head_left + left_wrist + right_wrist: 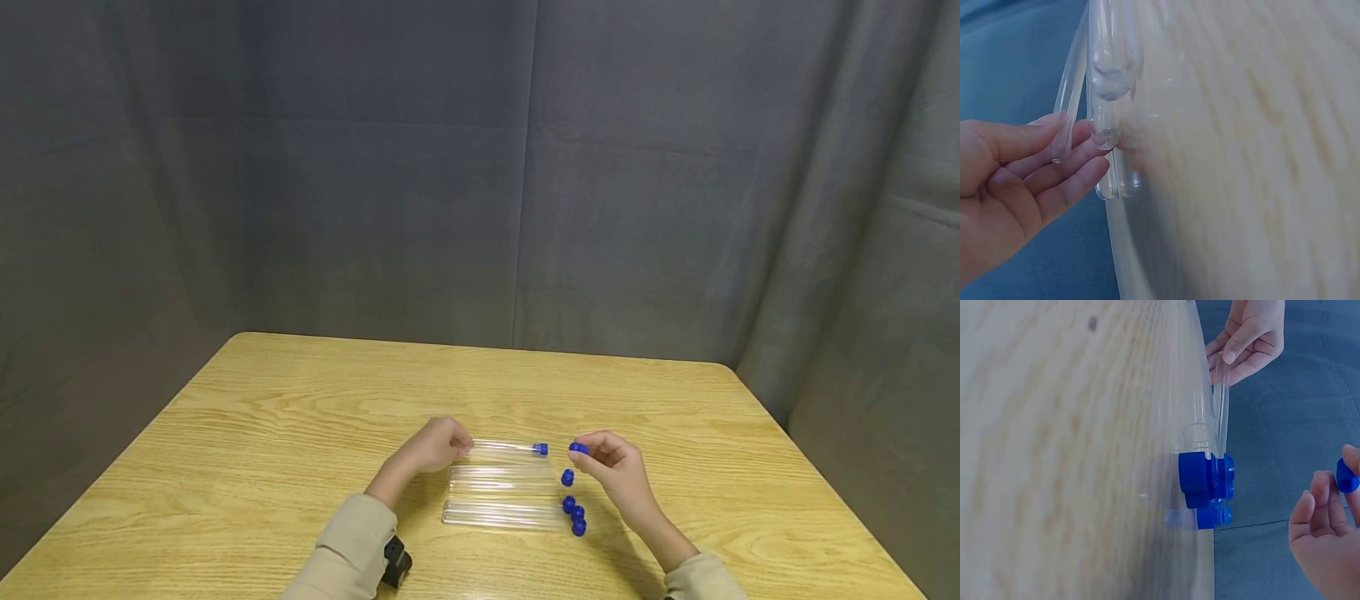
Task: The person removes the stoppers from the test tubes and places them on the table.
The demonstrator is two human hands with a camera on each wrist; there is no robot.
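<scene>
My left hand (433, 446) pinches the rounded end of a clear test tube (1070, 103) between thumb and fingers. At the right end of the tubes nearest that hand sits a blue cap (541, 449); I cannot tell how firmly it is fitted. My right hand (619, 468) holds another blue cap (578, 448) between thumb and fingertips, a short gap to the right of the first one. Nearer me, several clear test tubes (502, 483) lie side by side on the table, rounded ends to the left. Loose blue caps (577, 513) lie by their right ends.
The wood-grain table (337, 392) extends around the tubes on all sides. Behind it hangs a dark grey curtain (390, 208), which also runs along both sides. A black device (397, 562) is worn at the left wrist.
</scene>
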